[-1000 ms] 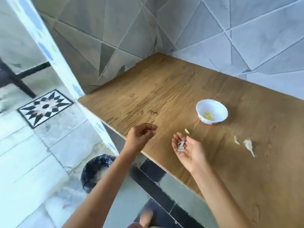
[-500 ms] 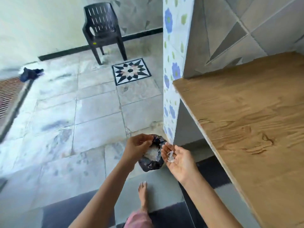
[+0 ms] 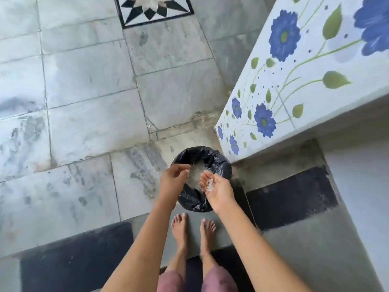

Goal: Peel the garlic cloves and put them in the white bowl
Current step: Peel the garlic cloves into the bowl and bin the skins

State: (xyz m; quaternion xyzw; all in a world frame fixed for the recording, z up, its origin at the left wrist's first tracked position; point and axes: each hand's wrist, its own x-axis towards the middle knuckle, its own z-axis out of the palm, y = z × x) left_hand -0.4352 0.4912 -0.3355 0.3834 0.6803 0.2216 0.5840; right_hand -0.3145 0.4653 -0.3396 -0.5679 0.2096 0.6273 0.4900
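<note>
Centre frame: right hand (image 3: pixel 217 191), palm up, fingers relaxed, carries garlic skins (image 3: pixel 209 185) over black-lined bin (image 3: pixel 219 164). Beside it, left hand (image 3: pixel 173 180) loosely curled; pinching scrap or not, cannot tell. I judge step: discarding peel. Next: tip palm, brush clean. Cloves, white bowl out of view.

A: Place type?
B: Home, indoors; which room, can't tell; pale stone-tile floor (image 3: pixel 84 81) with a black-and-white star inlay (image 3: pixel 155 9); built-in panel (image 3: pixel 294 70) tiled with blue flowers and green leaves.
A: Other domestic cues?
B: Small bin (image 3: pixel 197 153) with black liner on the floor just beside that panel; bare feet (image 3: pixel 179 228) on grey floor; black tiles (image 3: pixel 290 194) nearby.
</note>
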